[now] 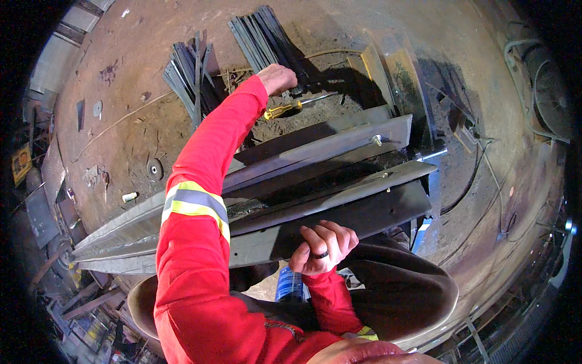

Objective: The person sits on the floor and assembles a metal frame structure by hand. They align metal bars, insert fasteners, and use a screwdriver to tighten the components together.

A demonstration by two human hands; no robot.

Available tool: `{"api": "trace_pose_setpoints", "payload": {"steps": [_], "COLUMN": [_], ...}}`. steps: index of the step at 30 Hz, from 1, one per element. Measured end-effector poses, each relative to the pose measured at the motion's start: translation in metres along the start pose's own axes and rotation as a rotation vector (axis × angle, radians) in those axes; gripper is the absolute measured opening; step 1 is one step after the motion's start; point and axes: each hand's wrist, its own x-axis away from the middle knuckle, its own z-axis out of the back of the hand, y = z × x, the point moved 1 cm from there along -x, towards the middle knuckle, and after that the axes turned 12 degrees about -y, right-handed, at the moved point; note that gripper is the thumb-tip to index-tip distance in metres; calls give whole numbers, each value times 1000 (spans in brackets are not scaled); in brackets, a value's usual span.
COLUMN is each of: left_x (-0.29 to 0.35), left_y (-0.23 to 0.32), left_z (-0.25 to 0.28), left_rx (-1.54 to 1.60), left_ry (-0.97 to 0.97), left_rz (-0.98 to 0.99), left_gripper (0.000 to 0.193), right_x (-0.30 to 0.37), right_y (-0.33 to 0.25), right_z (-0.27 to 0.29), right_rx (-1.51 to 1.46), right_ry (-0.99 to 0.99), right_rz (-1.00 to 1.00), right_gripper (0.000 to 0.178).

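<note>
The fingers of your left hand bend downward at the near end of a bundle of dark metal strips. Their tips are hidden, so I cannot tell whether they grip a strip or only touch it. The fingers of your right hand are curled inward, with a dark ring on one, at the dark face of the near metal profile; whether they hold its edge or something small, I cannot tell.

Just below your left hand lies a screwdriver with a yellow handle. If you pull strips toward you, they could catch it and push it away. Strips taken by one end only could spread or slide, because they seem loose.

Your red sleeve passes above the far metal profile. Its bolt stands up and could snag cloth, if your arm sweeps right and low. A small part dropped here may fall into the dark gap between the profiles.

Your ring could catch on a metal edge, if that hand slips. Below the near profile, between your legs, is a blue container; a careless knee may tip it. Farther left, a second bundle of strips lies on the ground.
</note>
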Motion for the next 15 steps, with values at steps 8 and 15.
{"api": "trace_pose_setpoints", "payload": {"steps": [8, 15], "left_x": [3, 6], "left_y": [10, 21], "left_z": [20, 30], "left_rx": [-74, -76], "left_ry": [55, 103], "left_rz": [-49, -9], "left_gripper": [10, 25], "right_x": [-2, 0], "right_y": [-2, 1], "right_z": [2, -1], "right_rx": [6, 4], "right_ry": [-1, 16], "right_rz": [1, 5], "right_gripper": [17, 16]}}
